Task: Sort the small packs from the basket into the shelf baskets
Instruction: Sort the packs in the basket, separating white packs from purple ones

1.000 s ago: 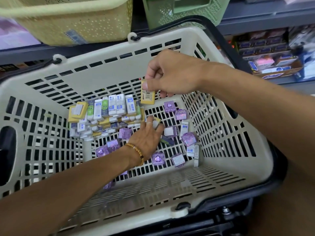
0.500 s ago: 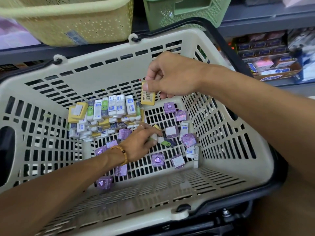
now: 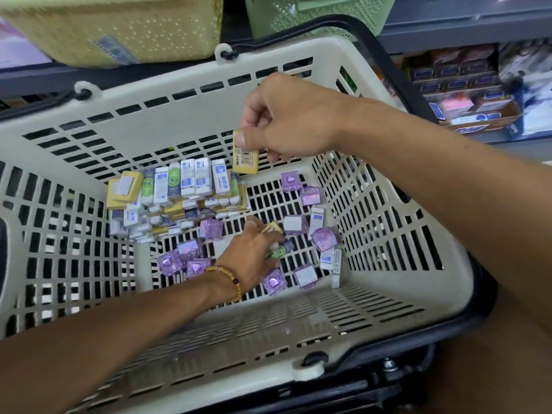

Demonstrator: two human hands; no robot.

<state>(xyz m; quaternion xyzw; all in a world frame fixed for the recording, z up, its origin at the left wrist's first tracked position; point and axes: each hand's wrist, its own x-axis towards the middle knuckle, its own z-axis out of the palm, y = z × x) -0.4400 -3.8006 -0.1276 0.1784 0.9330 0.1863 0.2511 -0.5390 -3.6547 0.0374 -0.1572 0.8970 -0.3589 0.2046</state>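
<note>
A beige slotted shopping basket point(image 3: 89, 264) fills the view. Its floor holds a heap of white, yellow and green small packs point(image 3: 179, 198) at the back left and several purple packs point(image 3: 324, 239) scattered to the right. My right hand point(image 3: 286, 121) hovers above the basket's far side, pinching a yellow pack point(image 3: 245, 161) with a barcode between thumb and fingers. Down on the basket floor, my left hand point(image 3: 254, 246), with a bead bracelet on the wrist, has its fingers curled round a green pack point(image 3: 277, 252) and a yellow one point(image 3: 273, 228).
On the shelf behind the shopping basket stand a yellow shelf basket point(image 3: 119, 25) at the left and a green shelf basket point(image 3: 313, 13) at the middle. Boxed goods point(image 3: 472, 94) fill a lower shelf at the right. The shopping basket's black handle point(image 3: 382, 61) arches over its far right corner.
My left hand has closed its fingers over loose packs on the basket floor and drawn back slightly. My right hand keeps the yellow pack in nearly the same place.
</note>
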